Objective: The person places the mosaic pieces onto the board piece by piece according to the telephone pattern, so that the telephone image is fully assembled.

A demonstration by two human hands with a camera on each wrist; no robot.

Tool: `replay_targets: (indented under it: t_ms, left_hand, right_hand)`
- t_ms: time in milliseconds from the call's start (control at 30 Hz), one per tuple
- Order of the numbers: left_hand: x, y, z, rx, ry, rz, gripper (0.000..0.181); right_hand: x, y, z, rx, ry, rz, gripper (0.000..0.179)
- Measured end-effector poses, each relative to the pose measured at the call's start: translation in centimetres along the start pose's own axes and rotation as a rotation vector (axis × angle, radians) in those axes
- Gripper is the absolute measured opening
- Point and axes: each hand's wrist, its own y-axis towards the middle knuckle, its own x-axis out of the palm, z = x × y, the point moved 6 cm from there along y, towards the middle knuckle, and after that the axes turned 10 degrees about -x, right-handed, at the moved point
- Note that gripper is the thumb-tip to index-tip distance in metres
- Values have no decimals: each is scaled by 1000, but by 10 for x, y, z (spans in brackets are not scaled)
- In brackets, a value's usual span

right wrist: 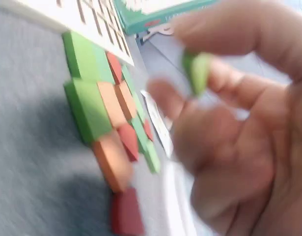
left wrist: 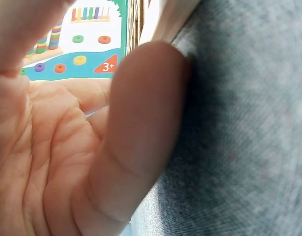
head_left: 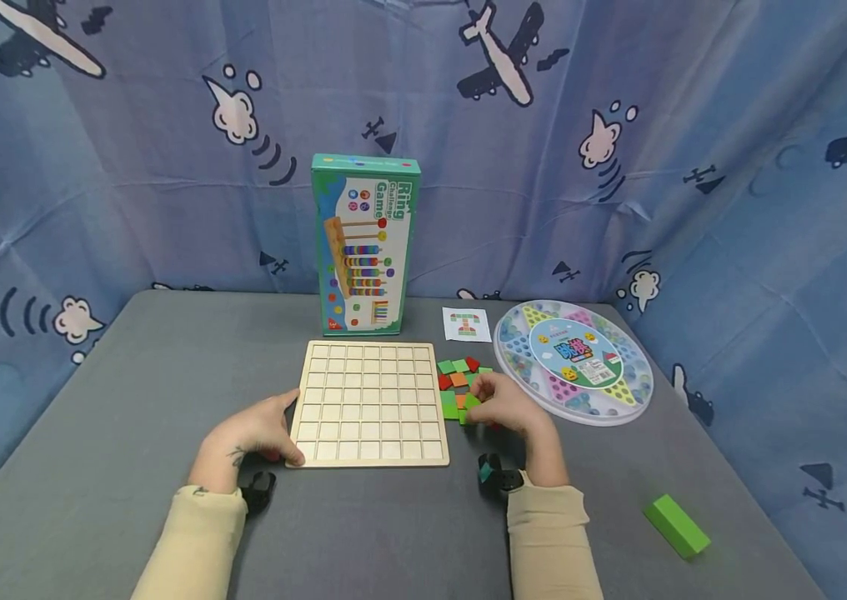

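A pale wooden board (head_left: pixel 368 403) with a grid of square recesses lies flat on the grey table. My left hand (head_left: pixel 258 429) rests at its left edge, thumb by the near corner and fingers higher up; the left wrist view shows the palm, with relaxed fingers. To the right of the board, my right hand (head_left: pixel 508 405) pinches a small green block (right wrist: pixel 196 73) between its fingertips, raised over the table in the right wrist view. Below it lie loose green, orange and red blocks, among them a red block (right wrist: pixel 127 212) and an orange block (right wrist: pixel 113 160).
Behind the board stands an upright ring game box (head_left: pixel 367 250). A white pattern card (head_left: pixel 467 337) lies at the back, next to a round game board (head_left: pixel 633 362) at the right. Nearer the right front is a long green block (head_left: pixel 677 527). A blue curtain (head_left: pixel 168 150) hangs behind.
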Motion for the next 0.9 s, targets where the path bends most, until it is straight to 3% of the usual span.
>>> replay_targets:
  t_ms: [267, 400, 600, 900]
  left_hand:
    - [0, -3, 3, 56, 28, -8, 115]
    - [0, -3, 3, 55, 39, 5, 114]
    - [-2, -2, 2, 48, 2, 3, 112]
    - [-2, -4, 3, 69, -35, -12, 113]
  right_hand:
    - [19, 19, -7, -145, 505, 150, 27]
    - [29, 29, -12, -167, 681, 215, 28]
    - [36, 44, -17, -25, 721, 293, 29]
    - [39, 69, -24, 71, 571, 244, 26]
